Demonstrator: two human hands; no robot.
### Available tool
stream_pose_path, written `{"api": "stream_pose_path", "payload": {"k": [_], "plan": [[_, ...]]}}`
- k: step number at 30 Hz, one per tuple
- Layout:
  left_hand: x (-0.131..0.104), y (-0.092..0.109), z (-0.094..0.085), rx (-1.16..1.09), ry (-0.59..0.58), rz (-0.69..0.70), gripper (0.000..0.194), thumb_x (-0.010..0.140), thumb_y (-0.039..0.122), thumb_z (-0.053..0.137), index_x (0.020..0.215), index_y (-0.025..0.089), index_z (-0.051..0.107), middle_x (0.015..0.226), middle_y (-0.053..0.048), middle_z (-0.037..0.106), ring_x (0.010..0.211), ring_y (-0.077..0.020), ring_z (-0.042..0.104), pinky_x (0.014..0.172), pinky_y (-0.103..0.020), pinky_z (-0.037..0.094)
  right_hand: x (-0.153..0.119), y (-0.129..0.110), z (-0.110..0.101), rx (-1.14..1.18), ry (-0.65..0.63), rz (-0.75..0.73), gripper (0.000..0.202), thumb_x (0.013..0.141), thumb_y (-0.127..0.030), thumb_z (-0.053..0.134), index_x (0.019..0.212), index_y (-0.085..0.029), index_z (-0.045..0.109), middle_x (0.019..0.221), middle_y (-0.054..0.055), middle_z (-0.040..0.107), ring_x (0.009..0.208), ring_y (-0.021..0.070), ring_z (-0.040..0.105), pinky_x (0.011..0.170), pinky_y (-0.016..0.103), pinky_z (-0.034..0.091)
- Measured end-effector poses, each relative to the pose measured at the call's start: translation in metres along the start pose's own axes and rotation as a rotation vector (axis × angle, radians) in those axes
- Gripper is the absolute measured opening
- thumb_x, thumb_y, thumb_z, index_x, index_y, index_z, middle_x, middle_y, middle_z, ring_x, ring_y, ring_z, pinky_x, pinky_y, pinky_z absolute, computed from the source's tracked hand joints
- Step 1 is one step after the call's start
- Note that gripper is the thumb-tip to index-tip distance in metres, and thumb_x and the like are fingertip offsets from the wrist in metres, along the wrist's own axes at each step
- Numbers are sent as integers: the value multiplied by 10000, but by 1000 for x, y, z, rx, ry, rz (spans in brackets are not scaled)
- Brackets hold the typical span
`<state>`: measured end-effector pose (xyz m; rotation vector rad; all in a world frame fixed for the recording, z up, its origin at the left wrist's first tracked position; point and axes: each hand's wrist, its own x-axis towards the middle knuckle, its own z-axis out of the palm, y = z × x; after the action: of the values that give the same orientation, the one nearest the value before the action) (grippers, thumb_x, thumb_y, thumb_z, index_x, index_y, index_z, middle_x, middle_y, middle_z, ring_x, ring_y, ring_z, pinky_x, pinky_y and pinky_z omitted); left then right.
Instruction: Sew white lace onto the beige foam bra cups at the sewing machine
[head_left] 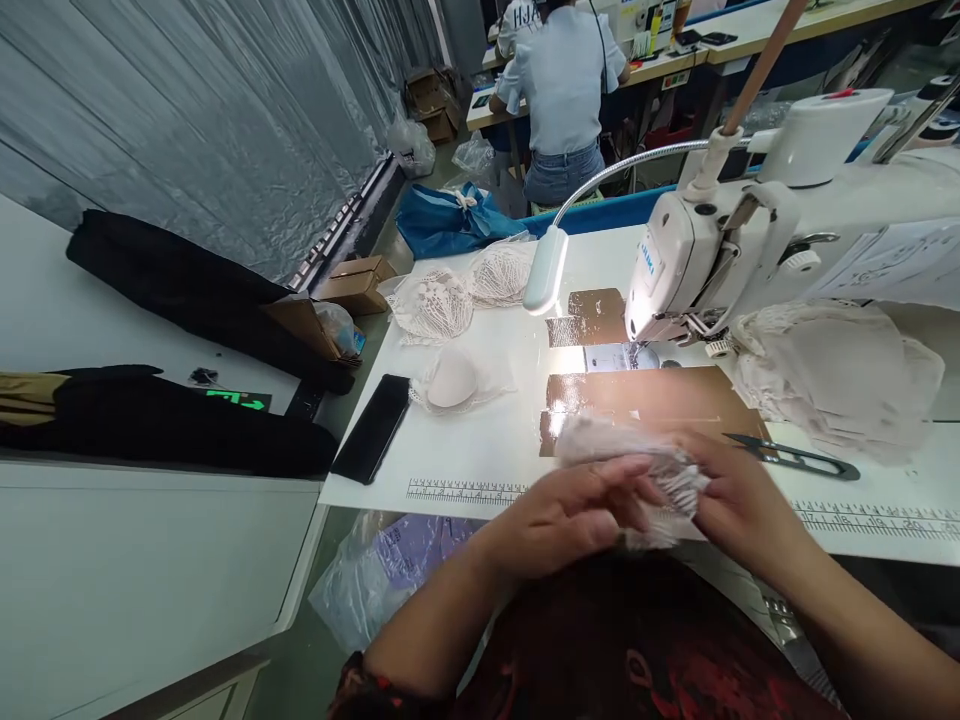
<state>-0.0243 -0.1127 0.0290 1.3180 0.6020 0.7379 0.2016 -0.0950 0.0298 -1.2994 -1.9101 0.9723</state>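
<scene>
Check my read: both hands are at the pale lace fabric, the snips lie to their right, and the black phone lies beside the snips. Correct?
No: the black phone lies near the left edge of the table, as the head view shows. The left hand and right hand are at the pale lace fabric, with the snips to their right.

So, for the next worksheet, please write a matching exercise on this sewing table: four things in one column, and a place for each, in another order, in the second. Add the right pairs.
Things
1. Dark phone
2. Thread snips
3. White lacy cloth
4. White lamp head

Places
A. In the person's left hand and right hand
B. At the end of a bendable metal neck
C. Near the left edge of the white table
D. With the tip over the large brown sheet

Right pairs: 1-C, 2-D, 3-A, 4-B
</scene>
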Motion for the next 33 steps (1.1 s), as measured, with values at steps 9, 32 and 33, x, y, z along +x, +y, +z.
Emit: {"api": "stream_pose_path", "payload": {"k": [9,32,33], "plan": [[-1,-8,-12,213,255,-61,806,718,476,762,1424,231,460,1332,-131,566,1076,-263,578,846,-345,508,-6,10,27,941,-554,319,228,733,-374,749,817,-182,658,751,13,657,731,169,605,659,281,482],[8,16,-28,549,312,40,857,609,412,875,1351,226,489,1412,-113,495,1316,-309,447,1123,-418,343,5,-1,18,293,-131,25,279,872,-422,602,692,-208,599,650,2,621,603,150,559,560,260,430],[12,19,-29,544,243,10,761,646,417,852,1305,211,531,1326,-107,561,1236,-289,515,1069,-395,398,6,-2,19,287,-131,21,256,871,-412,606,718,-206,620,654,0,631,598,148,563,556,258,431]]}}
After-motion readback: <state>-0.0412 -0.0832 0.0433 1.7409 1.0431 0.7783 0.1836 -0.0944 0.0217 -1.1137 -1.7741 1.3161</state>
